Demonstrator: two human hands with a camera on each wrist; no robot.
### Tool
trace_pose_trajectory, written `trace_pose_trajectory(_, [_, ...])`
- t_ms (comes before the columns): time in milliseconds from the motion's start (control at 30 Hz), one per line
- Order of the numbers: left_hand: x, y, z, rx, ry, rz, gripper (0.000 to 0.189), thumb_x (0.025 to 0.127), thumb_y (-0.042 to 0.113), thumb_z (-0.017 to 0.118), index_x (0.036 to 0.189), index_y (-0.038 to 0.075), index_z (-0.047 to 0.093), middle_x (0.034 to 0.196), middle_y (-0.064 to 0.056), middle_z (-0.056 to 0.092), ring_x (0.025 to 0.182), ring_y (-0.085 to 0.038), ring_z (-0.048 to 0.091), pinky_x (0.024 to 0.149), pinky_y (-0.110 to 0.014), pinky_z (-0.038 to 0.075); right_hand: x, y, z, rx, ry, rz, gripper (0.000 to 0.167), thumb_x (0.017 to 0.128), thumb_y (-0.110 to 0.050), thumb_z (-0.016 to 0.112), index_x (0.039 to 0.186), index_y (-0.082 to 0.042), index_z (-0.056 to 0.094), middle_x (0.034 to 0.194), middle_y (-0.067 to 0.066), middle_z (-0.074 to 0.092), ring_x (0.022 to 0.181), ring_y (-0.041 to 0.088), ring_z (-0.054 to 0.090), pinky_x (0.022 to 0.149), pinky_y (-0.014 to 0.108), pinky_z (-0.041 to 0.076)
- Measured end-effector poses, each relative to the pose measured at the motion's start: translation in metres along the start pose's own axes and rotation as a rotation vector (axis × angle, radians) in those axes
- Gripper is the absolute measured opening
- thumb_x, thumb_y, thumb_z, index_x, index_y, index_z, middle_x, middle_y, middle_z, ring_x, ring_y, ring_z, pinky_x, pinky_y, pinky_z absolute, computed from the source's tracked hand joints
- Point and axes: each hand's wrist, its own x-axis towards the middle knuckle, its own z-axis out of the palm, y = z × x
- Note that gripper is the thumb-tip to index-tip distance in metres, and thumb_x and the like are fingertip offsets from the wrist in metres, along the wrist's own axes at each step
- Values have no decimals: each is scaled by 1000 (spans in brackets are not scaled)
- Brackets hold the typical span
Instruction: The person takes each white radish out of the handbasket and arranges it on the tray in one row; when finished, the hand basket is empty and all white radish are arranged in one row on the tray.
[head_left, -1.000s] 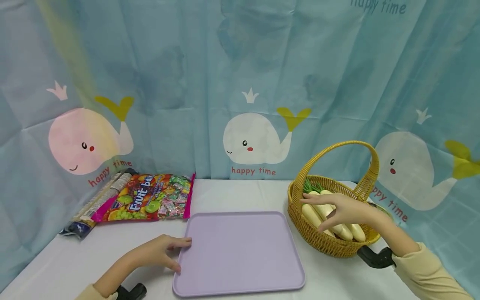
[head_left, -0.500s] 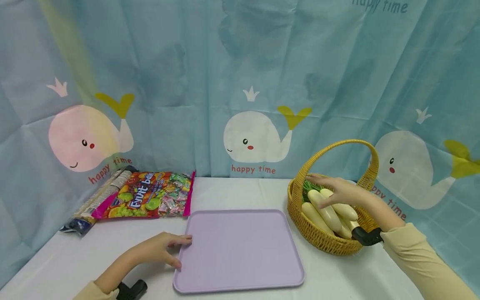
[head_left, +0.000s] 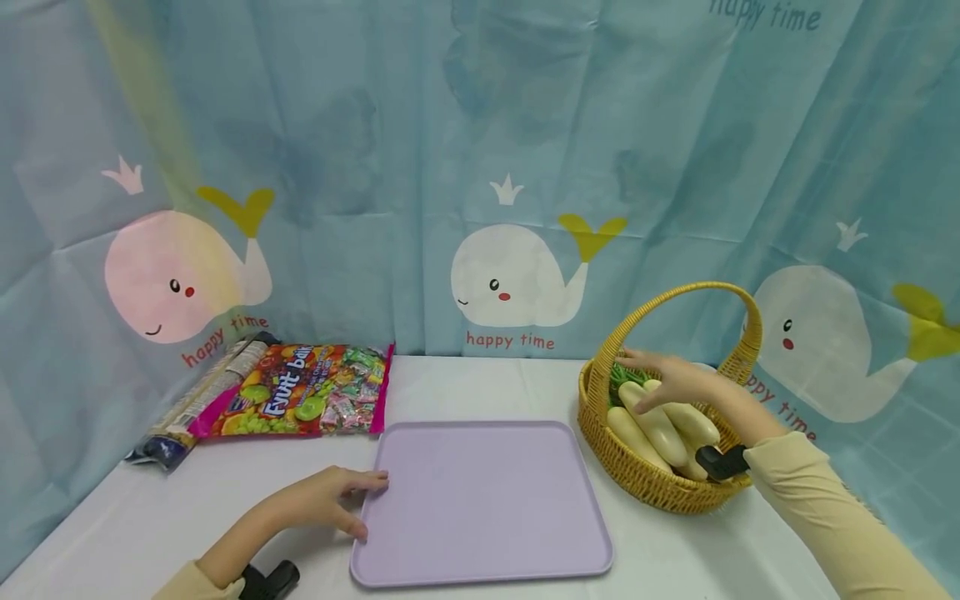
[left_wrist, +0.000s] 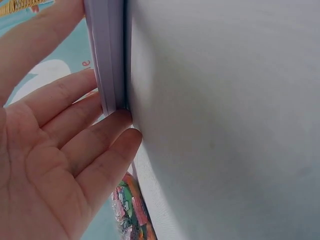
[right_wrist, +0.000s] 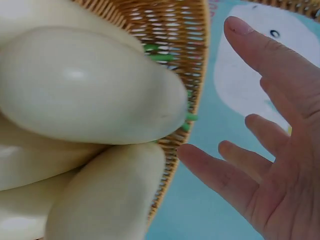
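Observation:
My left hand (head_left: 318,504) rests at the left edge of a lilac tray (head_left: 483,500), thumb and fingertips touching its rim. In the left wrist view, the fingers of that hand (left_wrist: 55,150) are spread against the tray's side (left_wrist: 106,55). My right hand (head_left: 678,383) hovers over a wicker basket (head_left: 645,487) with loosely bent fingers, holding nothing. Inside the basket lie several pale, smooth, long vegetables like white radishes (head_left: 652,425), with green stalks (head_left: 622,377) at the back. The right wrist view has the right hand (right_wrist: 280,135) apart from the nearest pale vegetable (right_wrist: 90,85).
A bright candy bag (head_left: 300,390) lies at the back left, partly over a long packet (head_left: 202,404). The basket's tall handle (head_left: 678,292) arches over the vegetables, near the right hand. A blue whale-print curtain (head_left: 337,167) hangs behind the white table (head_left: 480,387).
My right hand has moved back and slightly up, from above the front vegetables to above the basket's rear. The left hand has stayed at the tray's edge.

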Motion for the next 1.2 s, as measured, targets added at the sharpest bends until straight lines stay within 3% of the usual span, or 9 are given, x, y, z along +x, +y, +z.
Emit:
trace_pose_trajectory(167, [0, -1, 1, 3, 4, 5, 61, 72, 29, 72, 120, -4, 53, 126, -21, 47, 110, -37, 46, 86, -40, 44, -1, 11, 10, 11, -16, 10, 75, 75, -23, 72, 137, -4, 35, 142, 26, 18, 121, 47, 26, 88, 56, 36])
trace_pose_trajectory(367, [0, -1, 3, -14, -6, 13, 59, 73, 28, 72, 120, -4, 54, 125, -22, 47, 111, -33, 47, 86, -36, 45, 1, 17, 20, -23, -45, 44, 75, 73, -22, 74, 136, -5, 38, 140, 26, 21, 109, 39, 44, 79, 40, 44])
trace_pose_trajectory(600, [0, 0, 2, -8, 5, 11, 59, 73, 29, 72, 120, -3, 54, 126, -20, 47, 112, -32, 47, 86, -37, 45, 7, 18, 20, -55, -60, 57, 70, 73, -19, 74, 133, -3, 41, 140, 28, 21, 118, 48, 30, 85, 49, 41])
trace_pose_trajectory(833, [-1, 1, 1, 0, -1, -1, 58, 74, 29, 71, 119, -3, 54, 126, -21, 47, 111, -34, 47, 86, -38, 45, 13, 14, 23, -38, -113, 108, 69, 71, -24, 75, 130, -4, 46, 140, 28, 19, 122, 49, 21, 91, 55, 33])
trace_pose_trajectory(1200, [0, 2, 0, -11, -2, 3, 58, 74, 28, 71, 120, -4, 54, 127, -21, 46, 113, -36, 45, 87, -41, 44, 12, 19, 24, -13, -109, 143, 60, 73, -26, 73, 124, -2, 53, 140, 28, 18, 122, 50, 19, 92, 56, 32])
